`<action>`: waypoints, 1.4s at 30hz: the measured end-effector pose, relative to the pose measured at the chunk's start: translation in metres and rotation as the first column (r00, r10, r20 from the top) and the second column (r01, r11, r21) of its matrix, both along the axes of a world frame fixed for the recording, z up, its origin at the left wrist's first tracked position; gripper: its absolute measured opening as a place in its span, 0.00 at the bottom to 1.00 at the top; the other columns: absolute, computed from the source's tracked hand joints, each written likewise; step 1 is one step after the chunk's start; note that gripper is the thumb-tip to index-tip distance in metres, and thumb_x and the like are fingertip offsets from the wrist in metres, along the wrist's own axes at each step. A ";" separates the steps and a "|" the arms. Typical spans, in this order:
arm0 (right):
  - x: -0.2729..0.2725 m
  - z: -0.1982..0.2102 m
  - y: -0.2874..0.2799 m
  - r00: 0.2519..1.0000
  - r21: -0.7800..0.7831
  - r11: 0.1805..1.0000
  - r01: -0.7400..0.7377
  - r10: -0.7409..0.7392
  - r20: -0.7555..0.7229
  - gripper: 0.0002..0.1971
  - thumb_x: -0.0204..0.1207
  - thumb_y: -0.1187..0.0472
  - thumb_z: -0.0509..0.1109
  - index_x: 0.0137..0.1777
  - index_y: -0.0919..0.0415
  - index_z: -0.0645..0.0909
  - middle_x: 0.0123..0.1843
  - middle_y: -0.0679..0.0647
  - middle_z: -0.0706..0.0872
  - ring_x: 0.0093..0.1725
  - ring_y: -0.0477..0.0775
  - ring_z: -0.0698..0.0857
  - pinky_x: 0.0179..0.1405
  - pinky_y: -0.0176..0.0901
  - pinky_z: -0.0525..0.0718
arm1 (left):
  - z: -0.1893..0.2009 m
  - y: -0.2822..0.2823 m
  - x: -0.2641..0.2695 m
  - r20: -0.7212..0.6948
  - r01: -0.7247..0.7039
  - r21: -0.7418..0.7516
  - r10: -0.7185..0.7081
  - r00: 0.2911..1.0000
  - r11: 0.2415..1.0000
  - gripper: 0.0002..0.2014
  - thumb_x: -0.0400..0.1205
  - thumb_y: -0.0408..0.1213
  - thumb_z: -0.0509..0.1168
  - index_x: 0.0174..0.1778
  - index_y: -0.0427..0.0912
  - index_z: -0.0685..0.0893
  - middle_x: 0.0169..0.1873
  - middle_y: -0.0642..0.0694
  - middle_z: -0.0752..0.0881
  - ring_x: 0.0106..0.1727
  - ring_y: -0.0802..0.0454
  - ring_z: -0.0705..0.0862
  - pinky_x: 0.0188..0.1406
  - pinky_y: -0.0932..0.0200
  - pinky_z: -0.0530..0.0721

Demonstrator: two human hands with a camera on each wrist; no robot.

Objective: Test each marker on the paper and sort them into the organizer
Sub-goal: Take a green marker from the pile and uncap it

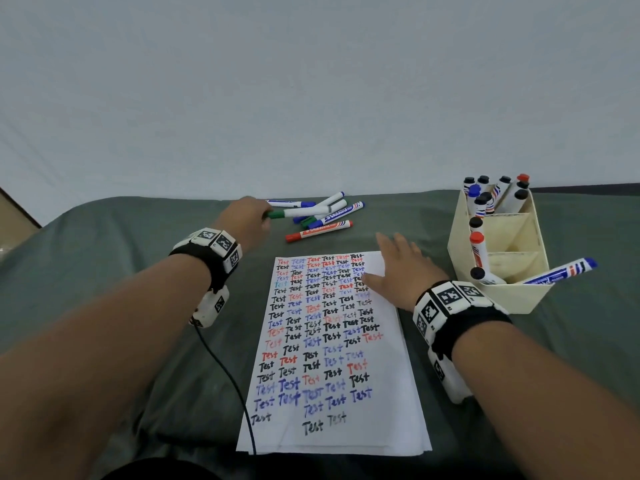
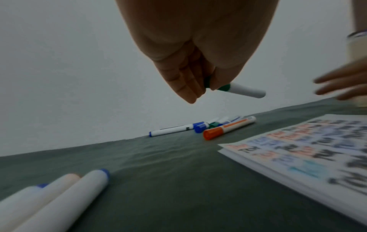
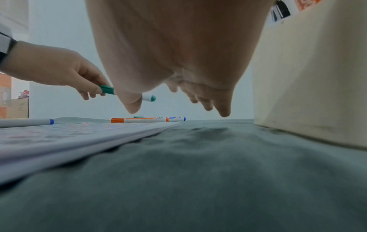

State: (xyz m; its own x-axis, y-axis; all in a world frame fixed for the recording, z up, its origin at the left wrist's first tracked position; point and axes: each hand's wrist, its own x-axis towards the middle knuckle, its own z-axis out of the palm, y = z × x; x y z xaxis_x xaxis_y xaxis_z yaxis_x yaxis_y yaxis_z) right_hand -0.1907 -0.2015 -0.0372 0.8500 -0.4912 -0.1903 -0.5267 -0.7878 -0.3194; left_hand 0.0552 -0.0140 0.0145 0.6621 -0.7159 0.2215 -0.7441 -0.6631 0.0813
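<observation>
My left hand [image 1: 250, 216] pinches the cap end of a green-capped white marker [image 1: 301, 212] and holds it above the loose marker pile [image 1: 320, 220]; the pinch shows in the left wrist view [image 2: 206, 84], the marker [image 2: 246, 91] clear of the cloth. A red marker [image 1: 318, 231] lies nearest the paper. The paper [image 1: 332, 375], filled with rows of "Test", lies in the middle. My right hand [image 1: 398, 265] hovers open over its top right corner, fingers straight [image 3: 222, 108]. The cream organizer [image 1: 502, 271] stands at right with several markers in it.
A blue marker [image 1: 561, 270] leans out of the organizer's front compartment. Grey-green cloth [image 1: 138, 271] covers the table, and a plain wall stands behind. Three more markers [image 2: 59, 193] lie on the cloth near my left wrist. A cable [image 1: 221, 368] trails from my left wrist.
</observation>
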 end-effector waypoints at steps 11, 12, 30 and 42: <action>0.000 0.015 0.005 0.935 -0.023 0.986 -0.163 0.162 0.317 0.15 0.88 0.53 0.64 0.72 0.50 0.80 0.61 0.54 0.84 0.64 0.57 0.82 0.58 0.48 0.79 | -0.012 -0.016 -0.090 -0.086 0.407 -0.080 -0.413 0.906 0.910 0.12 0.84 0.37 0.64 0.61 0.47 0.87 0.46 0.52 0.84 0.44 0.57 0.78 0.47 0.60 0.79; 0.000 0.016 0.006 0.938 -0.008 0.988 -0.153 0.148 0.314 0.12 0.88 0.54 0.64 0.67 0.51 0.82 0.54 0.52 0.85 0.56 0.55 0.83 0.51 0.47 0.78 | -0.014 -0.017 -0.094 -0.094 0.396 -0.090 -0.404 0.910 0.914 0.10 0.85 0.38 0.64 0.60 0.47 0.86 0.47 0.53 0.83 0.45 0.57 0.78 0.51 0.56 0.81; 0.000 0.030 0.019 0.951 -0.048 0.960 -0.275 0.279 0.129 0.15 0.88 0.56 0.65 0.70 0.59 0.83 0.62 0.58 0.88 0.61 0.58 0.84 0.52 0.41 0.71 | -0.025 -0.028 -0.117 -0.179 0.364 0.220 -0.329 0.927 0.905 0.12 0.90 0.56 0.53 0.55 0.53 0.75 0.32 0.57 0.76 0.34 0.55 0.76 0.30 0.53 0.67; -0.004 0.037 0.022 0.969 -0.055 0.972 -0.228 0.232 0.089 0.15 0.89 0.56 0.64 0.69 0.61 0.82 0.62 0.59 0.87 0.60 0.58 0.84 0.50 0.41 0.71 | -0.036 0.010 -0.074 -0.305 0.008 0.071 0.014 0.952 0.997 0.13 0.86 0.49 0.55 0.64 0.47 0.67 0.34 0.48 0.82 0.32 0.51 0.81 0.29 0.54 0.76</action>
